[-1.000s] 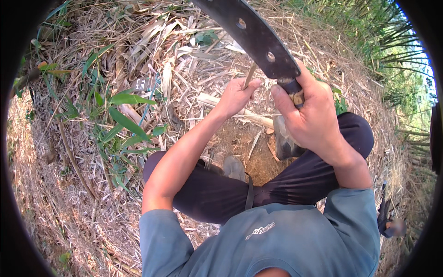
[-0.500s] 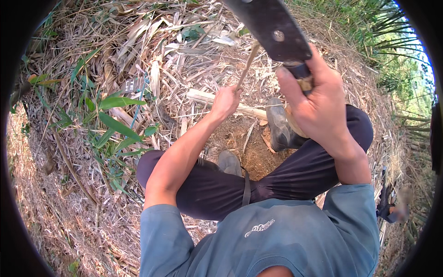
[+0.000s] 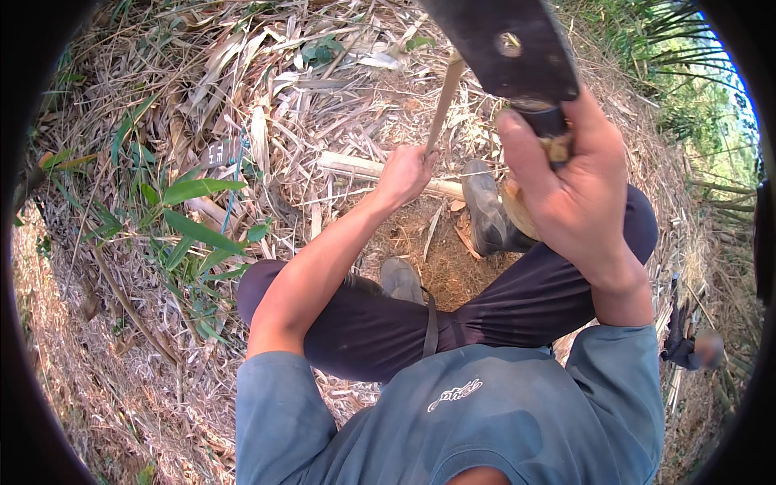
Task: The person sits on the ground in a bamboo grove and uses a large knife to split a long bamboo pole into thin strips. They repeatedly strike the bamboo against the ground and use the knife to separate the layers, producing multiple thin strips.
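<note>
Raised over the ground at upper right, a machete (image 3: 521,77) points its wide dark blade, pierced by a hole, toward the top edge. My right hand (image 3: 578,186) is wrapped around its handle below a black collar. My left hand (image 3: 406,174) is closed on the lower end of a thin tan strip (image 3: 443,109), apparently wood or bamboo. The strip slants up beside the blade; whether the two touch I cannot tell. Part of a pale wooden piece (image 3: 517,208) shows beneath my right hand, mostly hidden.
My grey boots (image 3: 485,210) stand on litter of dry leaves and chips. A pale split pole (image 3: 352,165) lies across the ground ahead. Green leafy shoots (image 3: 198,234) rise at left, near a small dark tag (image 3: 226,151). Another person (image 3: 693,349) is far right.
My right hand and the machete have shifted slightly right and down. My left hand and the strip have moved a little to the right. Both grips are kept.
</note>
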Demonstrator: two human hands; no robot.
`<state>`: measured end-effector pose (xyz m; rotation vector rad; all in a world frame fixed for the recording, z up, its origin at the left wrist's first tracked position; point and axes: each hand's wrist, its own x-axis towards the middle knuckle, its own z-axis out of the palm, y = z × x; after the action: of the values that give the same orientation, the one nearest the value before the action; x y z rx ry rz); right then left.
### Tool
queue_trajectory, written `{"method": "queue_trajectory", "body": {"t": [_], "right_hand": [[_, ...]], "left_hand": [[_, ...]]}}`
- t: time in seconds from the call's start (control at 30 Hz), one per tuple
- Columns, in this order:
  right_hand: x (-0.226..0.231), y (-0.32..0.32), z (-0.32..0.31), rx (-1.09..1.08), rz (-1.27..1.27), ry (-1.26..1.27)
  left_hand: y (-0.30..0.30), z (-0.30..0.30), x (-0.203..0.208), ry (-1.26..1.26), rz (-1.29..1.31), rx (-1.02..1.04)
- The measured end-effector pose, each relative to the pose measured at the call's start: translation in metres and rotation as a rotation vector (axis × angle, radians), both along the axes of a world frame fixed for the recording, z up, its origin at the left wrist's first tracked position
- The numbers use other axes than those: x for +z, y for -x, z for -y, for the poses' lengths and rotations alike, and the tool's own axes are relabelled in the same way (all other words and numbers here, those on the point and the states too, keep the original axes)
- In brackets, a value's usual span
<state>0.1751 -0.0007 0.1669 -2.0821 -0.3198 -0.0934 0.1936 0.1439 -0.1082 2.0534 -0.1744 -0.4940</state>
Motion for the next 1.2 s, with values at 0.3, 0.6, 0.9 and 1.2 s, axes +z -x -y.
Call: {"method": "queue_trajectory", "body": {"t": [0.3, 0.6, 0.9, 1.2], "right_hand": [[-0.001, -0.004, 0.003, -0.071, -0.039, 0.048], [0.009, -0.002, 0.003, -0.142, -0.147, 0.001], [0.002, -0.011, 0.01, -0.055, -0.12, 0.102], [0.01, -0.015, 0.016, 0.028, -0.133, 0.201]], "left_hand": [[-0.007, 0.003, -0.004, -0.043, 0.041, -0.007], [-0.009, 0.002, 0.001, -0.096, 0.099, -0.015], [-0.006, 0.003, -0.013, -0.189, 0.078, 0.049], [-0.002, 0.007, -0.006, -0.152, 0.148, 0.073]]}}
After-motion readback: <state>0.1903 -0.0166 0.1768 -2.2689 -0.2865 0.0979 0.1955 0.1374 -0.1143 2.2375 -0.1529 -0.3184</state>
